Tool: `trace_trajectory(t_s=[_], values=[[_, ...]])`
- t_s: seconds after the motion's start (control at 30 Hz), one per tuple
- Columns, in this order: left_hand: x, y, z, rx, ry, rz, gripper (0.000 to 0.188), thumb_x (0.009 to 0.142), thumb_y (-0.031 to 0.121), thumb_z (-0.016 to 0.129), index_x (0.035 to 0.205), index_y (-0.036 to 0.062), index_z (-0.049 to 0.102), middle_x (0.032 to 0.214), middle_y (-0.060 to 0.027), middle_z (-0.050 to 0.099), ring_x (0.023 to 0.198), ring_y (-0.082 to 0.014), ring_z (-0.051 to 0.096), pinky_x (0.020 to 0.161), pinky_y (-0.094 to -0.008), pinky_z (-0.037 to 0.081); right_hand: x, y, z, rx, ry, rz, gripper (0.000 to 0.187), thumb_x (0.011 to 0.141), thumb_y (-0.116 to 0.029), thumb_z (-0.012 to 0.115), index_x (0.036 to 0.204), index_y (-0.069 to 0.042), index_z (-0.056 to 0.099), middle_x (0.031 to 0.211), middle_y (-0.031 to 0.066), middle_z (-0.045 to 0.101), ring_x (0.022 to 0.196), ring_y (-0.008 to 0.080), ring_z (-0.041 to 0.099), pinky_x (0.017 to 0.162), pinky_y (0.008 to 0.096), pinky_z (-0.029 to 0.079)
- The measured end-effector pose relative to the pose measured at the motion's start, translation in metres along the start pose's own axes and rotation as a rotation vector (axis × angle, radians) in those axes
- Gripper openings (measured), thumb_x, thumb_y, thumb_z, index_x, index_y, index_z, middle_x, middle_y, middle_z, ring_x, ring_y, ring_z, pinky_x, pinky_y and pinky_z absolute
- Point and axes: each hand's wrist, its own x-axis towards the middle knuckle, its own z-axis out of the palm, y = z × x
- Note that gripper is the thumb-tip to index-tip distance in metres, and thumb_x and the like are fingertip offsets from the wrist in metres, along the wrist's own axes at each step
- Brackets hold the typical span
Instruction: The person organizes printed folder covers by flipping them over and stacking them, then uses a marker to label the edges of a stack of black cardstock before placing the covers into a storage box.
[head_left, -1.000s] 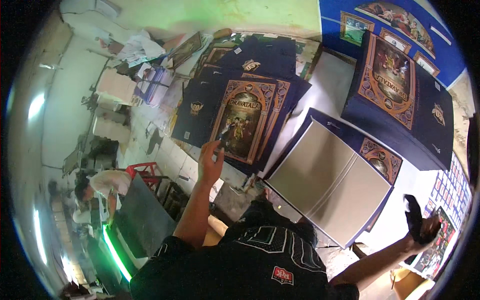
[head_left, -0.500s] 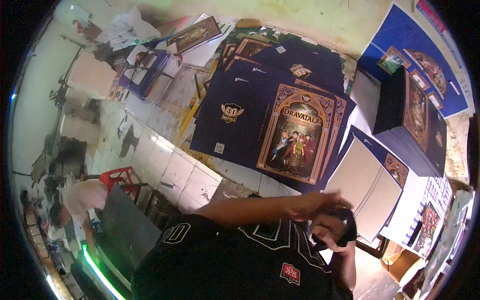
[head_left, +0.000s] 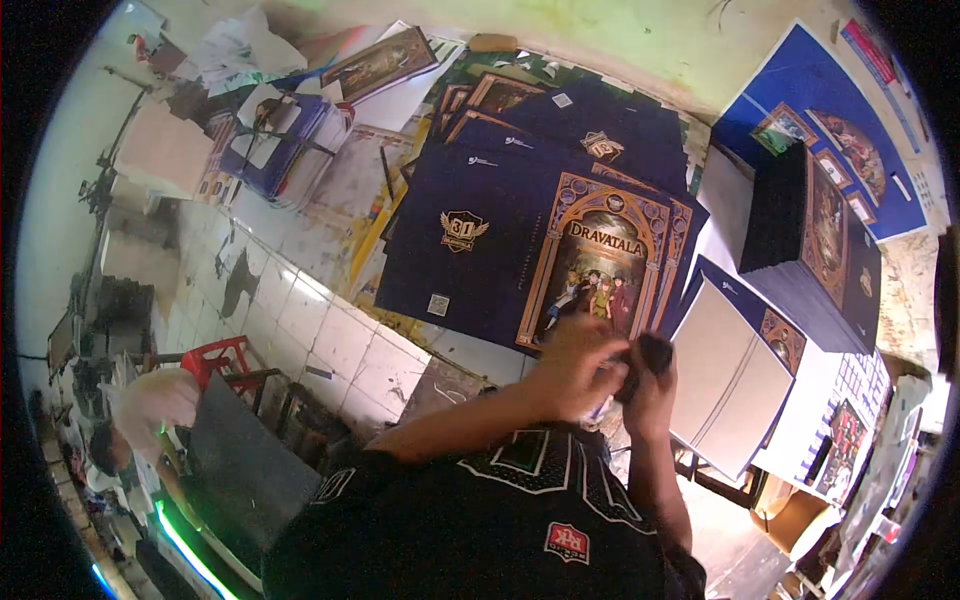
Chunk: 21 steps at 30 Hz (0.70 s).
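The left hand (head_left: 575,372), fingers bent narrowly, and the dark item (head_left: 655,353) at the right hand (head_left: 653,402), whether gripped or worn cannot be told, have shifted to the printed cover's (head_left: 540,250) near edge, the cover itself apparently unworked.

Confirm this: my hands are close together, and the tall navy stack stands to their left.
One side is wrong: the tall navy stack stands to their right, as the head view shows. The rest holds: your left hand and right hand are close together.
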Motion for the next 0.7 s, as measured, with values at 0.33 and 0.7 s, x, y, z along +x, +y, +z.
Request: trace_trajectory(t_s=[0.33,0.7], values=[[-0.063,-0.125,-0.072,0.841,0.057,-0.549,0.051,0.1,0.034,0.039,0.145,0.0104,0.037,0.155,-0.0158,0.025,0.144,-0.035,0.02,0.112,-0.0537,0.02,0.104,0.048,0.156,-1.245,-0.545,-0.608,0.041,0.093,-0.025,0.051,0.131,-0.012,0.053,0.141,0.0118,0.046,0.133,0.0304,0.038,0.114,0.0454,0.024],[0.075,-0.067,0.009,0.663,0.037,0.016,0.051,0.094,0.028,0.056,0.14,0.0119,0.043,0.146,-0.0181,0.035,0.138,-0.0371,0.03,0.11,-0.0529,0.024,0.084,0.034,-0.006,-0.932,0.153,-0.472,0.038,0.082,-0.004,0.062,0.12,-0.002,0.057,0.125,0.0183,0.057,0.116,0.034,0.056,0.096,0.0407,0.047]])
